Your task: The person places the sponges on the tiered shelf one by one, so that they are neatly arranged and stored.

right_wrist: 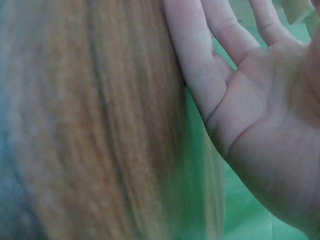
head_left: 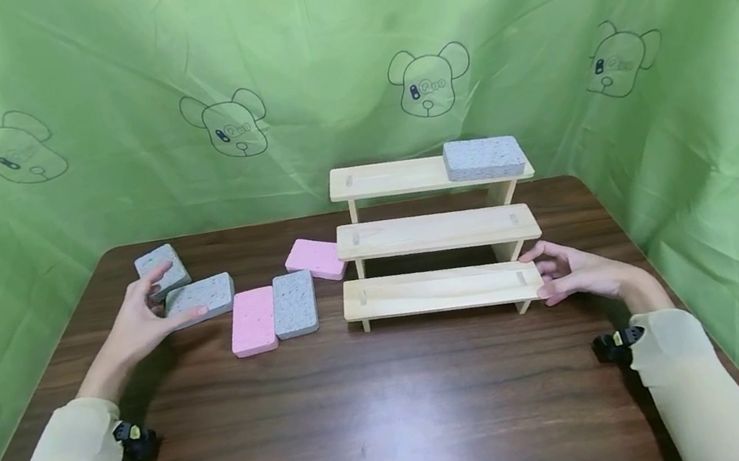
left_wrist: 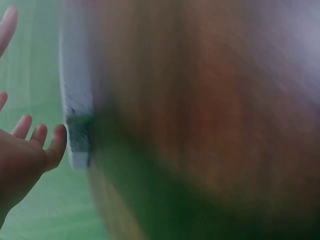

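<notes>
My left hand (head_left: pixel 142 318) reaches over two grey speckled sponges on the left, its thumb and fingers spread apart. The thumb overlaps the nearer grey sponge (head_left: pixel 208 292); the forefinger overlaps the farther grey sponge (head_left: pixel 175 274). In the left wrist view the fingers are spread beside a sponge's grey edge (left_wrist: pixel 77 75). On the right, my right hand (head_left: pixel 580 269) holds the end of the lowest board of a three-tier wooden shelf (head_left: pixel 439 290), thumb at the front edge and fingers at the back. The right wrist view shows its palm and long fingers; the thumb is hidden there.
A grey sponge (head_left: pixel 485 158) lies on the top tier's right end. Left of the shelf are a pink sponge (head_left: pixel 315 258), another pink sponge (head_left: pixel 254 322) and a grey sponge (head_left: pixel 294 305) on the brown table (head_left: pixel 389 425). Green curtains (head_left: pixel 318 66) surround the table's back and sides.
</notes>
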The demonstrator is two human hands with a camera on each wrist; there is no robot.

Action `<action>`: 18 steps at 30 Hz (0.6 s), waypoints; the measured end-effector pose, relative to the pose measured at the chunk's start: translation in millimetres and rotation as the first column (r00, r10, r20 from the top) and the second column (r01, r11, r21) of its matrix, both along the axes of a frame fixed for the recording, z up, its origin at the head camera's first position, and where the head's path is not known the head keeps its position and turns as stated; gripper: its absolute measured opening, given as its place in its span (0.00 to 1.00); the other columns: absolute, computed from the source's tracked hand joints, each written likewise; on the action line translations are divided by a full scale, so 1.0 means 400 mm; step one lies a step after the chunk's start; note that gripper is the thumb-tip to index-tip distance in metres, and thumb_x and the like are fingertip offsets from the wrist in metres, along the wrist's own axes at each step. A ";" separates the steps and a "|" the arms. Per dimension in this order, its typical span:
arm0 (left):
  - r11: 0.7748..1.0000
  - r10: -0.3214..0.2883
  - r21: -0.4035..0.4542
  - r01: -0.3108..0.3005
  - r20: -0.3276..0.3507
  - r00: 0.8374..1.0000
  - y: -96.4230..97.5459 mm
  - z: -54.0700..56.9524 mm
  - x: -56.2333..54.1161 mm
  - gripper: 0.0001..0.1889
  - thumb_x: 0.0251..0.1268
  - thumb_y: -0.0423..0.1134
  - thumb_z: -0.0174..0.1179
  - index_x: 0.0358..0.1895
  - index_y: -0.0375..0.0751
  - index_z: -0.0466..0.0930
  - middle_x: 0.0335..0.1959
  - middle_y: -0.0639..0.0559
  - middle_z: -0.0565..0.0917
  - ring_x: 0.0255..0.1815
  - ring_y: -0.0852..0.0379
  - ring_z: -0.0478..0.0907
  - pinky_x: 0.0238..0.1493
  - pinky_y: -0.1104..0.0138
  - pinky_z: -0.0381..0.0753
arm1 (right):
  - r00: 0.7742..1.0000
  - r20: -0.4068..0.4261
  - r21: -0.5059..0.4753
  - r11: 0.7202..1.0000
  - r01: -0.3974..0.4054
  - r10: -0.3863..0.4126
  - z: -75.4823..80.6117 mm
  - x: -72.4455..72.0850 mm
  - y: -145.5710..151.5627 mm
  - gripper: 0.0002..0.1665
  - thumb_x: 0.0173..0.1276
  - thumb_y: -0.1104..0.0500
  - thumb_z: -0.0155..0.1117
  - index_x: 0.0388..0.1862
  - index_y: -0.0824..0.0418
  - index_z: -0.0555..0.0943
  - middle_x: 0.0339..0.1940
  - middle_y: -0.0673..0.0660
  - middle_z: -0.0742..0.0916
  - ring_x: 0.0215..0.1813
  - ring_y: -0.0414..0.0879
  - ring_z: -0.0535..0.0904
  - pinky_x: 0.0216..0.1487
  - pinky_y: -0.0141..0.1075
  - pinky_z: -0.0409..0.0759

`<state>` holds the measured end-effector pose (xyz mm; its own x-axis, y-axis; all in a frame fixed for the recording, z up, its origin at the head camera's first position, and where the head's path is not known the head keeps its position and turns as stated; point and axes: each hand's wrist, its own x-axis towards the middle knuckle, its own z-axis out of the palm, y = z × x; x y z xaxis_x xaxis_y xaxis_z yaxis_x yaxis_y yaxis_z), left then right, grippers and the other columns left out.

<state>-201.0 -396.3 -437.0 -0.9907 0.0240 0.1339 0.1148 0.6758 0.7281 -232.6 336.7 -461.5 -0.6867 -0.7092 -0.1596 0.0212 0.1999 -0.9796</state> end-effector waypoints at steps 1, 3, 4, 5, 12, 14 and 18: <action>1.000 0.005 -0.022 -0.005 -0.004 1.000 -0.006 -0.008 0.002 0.54 0.53 0.45 0.79 0.81 0.41 0.54 0.71 0.26 0.57 0.68 0.29 0.60 0.58 0.37 0.67 | 1.000 -0.003 -0.004 1.000 -0.005 0.005 0.000 0.000 -0.001 0.31 0.70 0.73 0.61 0.66 0.54 0.66 0.57 0.60 0.82 0.54 0.49 0.82 0.50 0.50 0.85; 0.999 0.012 -0.043 -0.013 -0.003 1.000 -0.017 -0.021 0.006 0.53 0.52 0.46 0.80 0.79 0.39 0.57 0.70 0.25 0.59 0.66 0.30 0.61 0.57 0.39 0.67 | 1.000 -0.007 -0.009 1.000 -0.012 0.012 0.000 0.000 -0.002 0.31 0.70 0.73 0.62 0.66 0.53 0.66 0.57 0.59 0.82 0.54 0.49 0.82 0.50 0.49 0.85; 0.999 0.011 -0.044 -0.011 -0.004 1.000 -0.020 -0.027 0.007 0.53 0.51 0.46 0.80 0.78 0.38 0.59 0.69 0.25 0.61 0.66 0.30 0.62 0.57 0.39 0.67 | 1.000 -0.008 -0.009 1.000 -0.012 0.012 0.000 0.001 -0.001 0.31 0.70 0.73 0.62 0.66 0.53 0.66 0.57 0.59 0.82 0.54 0.49 0.82 0.50 0.49 0.85; 0.999 0.011 -0.045 -0.011 0.001 1.000 -0.022 -0.032 0.008 0.52 0.51 0.46 0.81 0.78 0.37 0.60 0.69 0.26 0.61 0.66 0.30 0.63 0.57 0.40 0.66 | 1.000 -0.010 -0.007 1.000 -0.009 0.009 0.000 0.002 -0.001 0.31 0.70 0.73 0.62 0.66 0.53 0.67 0.57 0.59 0.82 0.53 0.48 0.82 0.49 0.49 0.85; 0.999 0.002 -0.038 0.000 0.046 0.999 -0.030 -0.051 0.011 0.52 0.50 0.47 0.81 0.76 0.36 0.62 0.70 0.25 0.61 0.67 0.28 0.62 0.60 0.37 0.63 | 1.000 -0.015 0.009 1.000 0.007 -0.007 0.000 0.007 -0.004 0.30 0.70 0.73 0.61 0.67 0.55 0.66 0.58 0.61 0.82 0.54 0.49 0.82 0.50 0.49 0.85; 1.000 0.013 -0.029 -0.011 0.067 0.998 -0.030 -0.052 0.011 0.52 0.51 0.48 0.80 0.77 0.37 0.62 0.71 0.25 0.59 0.68 0.27 0.62 0.61 0.35 0.63 | 1.000 -0.011 0.011 1.000 0.010 -0.010 0.002 0.009 -0.004 0.30 0.70 0.72 0.61 0.66 0.56 0.66 0.58 0.61 0.82 0.54 0.50 0.82 0.50 0.49 0.85; 1.000 0.021 -0.006 -0.020 0.085 0.996 -0.030 -0.051 0.009 0.52 0.51 0.48 0.80 0.77 0.37 0.61 0.73 0.24 0.57 0.69 0.26 0.62 0.62 0.35 0.64 | 0.999 0.008 0.015 0.999 0.033 -0.033 0.005 0.009 -0.006 0.29 0.70 0.72 0.61 0.65 0.54 0.67 0.57 0.61 0.82 0.53 0.50 0.82 0.49 0.49 0.85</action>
<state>-197.4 -408.3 -457.4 -0.9988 0.0040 0.0493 0.0388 0.6812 0.7310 -229.1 334.3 -459.5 -0.7082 -0.6839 -0.1754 0.0358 0.2133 -0.9763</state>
